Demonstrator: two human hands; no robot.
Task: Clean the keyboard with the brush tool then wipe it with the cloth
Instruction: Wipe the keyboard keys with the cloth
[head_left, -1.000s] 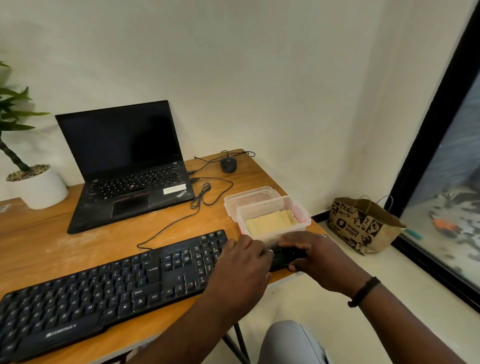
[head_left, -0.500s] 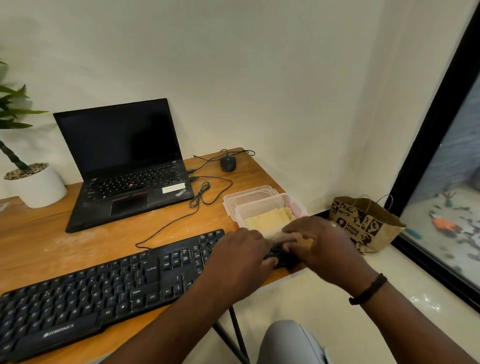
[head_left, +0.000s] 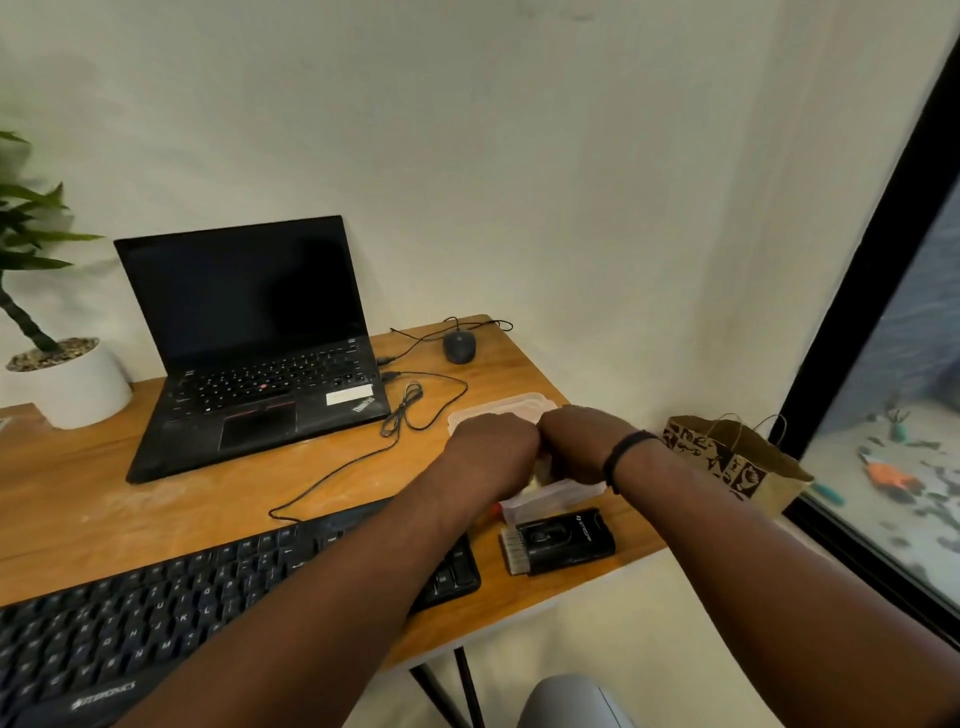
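Hands meet over the plastic box at the right end of the desk, and that puts us at the changeover, as I read it: the brush tool lies set down on the wood, bristles pointing left, so the brushing looks done and the cloth is what's wanted now. Left hand and right hand sit knuckles-up and almost touching, fingers curled down into the box. Whether they pinch anything I cannot tell; the backs of both hands hide the fingertips and the cloth itself. Only a pale sliver shows between the 2 wrists, too little to name.

Keyboard waits near the front edge, running left from under the left forearm, its right end just beside the brush tool. So the brush is near but free of either hand, below and toward the viewer from the box.

Next move, by my judgement: lift the cloth clear of the box wall, carry it left across the brush, and lay it flat on the keys without dragging the box along.
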